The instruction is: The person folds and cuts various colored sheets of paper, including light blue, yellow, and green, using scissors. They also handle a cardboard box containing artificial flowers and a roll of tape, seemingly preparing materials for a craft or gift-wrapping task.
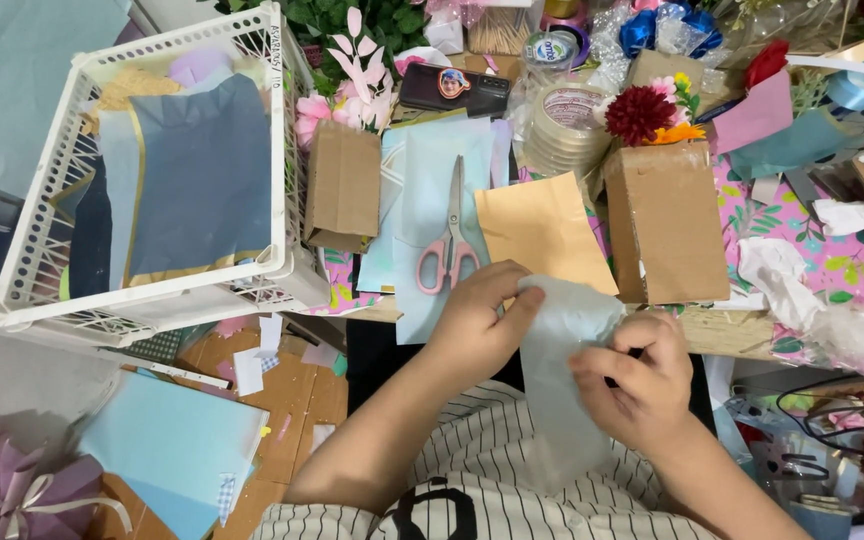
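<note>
Two hands are working at the worktop's near edge: the left hand (474,325) and right hand (637,385) are both pinching one pale blue tissue sheet (562,380), fingers closed on it. One white basket (37,215) is sitting at the left edge, holding blue and gold-edged paper sheets (202,175). Two brown paper bags (667,220) are standing beyond, with one pair of pink scissors (450,240) lying between them.
</note>
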